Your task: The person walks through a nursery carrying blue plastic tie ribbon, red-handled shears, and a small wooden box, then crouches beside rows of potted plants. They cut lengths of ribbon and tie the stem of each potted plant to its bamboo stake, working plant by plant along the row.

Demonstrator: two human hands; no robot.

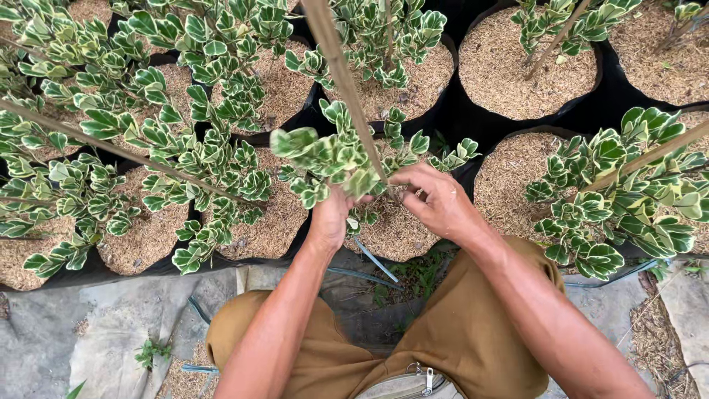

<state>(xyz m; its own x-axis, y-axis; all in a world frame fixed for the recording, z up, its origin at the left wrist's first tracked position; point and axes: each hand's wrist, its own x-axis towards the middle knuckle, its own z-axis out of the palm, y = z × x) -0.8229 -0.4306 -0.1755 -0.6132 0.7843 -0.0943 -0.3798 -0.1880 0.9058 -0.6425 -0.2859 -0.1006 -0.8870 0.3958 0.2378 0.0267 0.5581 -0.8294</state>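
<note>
— What are your hands doing just now?

— My left hand is closing around the leafy stem of the variegated shrub, bunching it against the bamboo stake. My right hand is pinching with thumb and forefinger right where stem and stake meet, just beside my left fingers. Something thin may be caught in that pinch, but it is too small for me to tell.

— Why are you holding it that way?

— As I judge it, the left is keeping the soft shoot pressed to the stake so it stands straight, while the right is working finely at the joint. The stake is rising up and away from my grip, slanting toward the camera.

— And the plant itself?

— It is sitting straight beyond my knuckles, rooted in a black grow bag whose top is covered with dry, straw-coloured rice husk, loose and grainy. The leaves are small, oval and glossy, green in the middle with creamy edges.

— What else is around your hands?

— To the left of my grip, more of the same shrubs are leaning on a long slanted stake. To the right, another bagged plant is standing well apart. Below my wrists, my tan trousers are folding over my knees, above grey, cracked ground.
</note>
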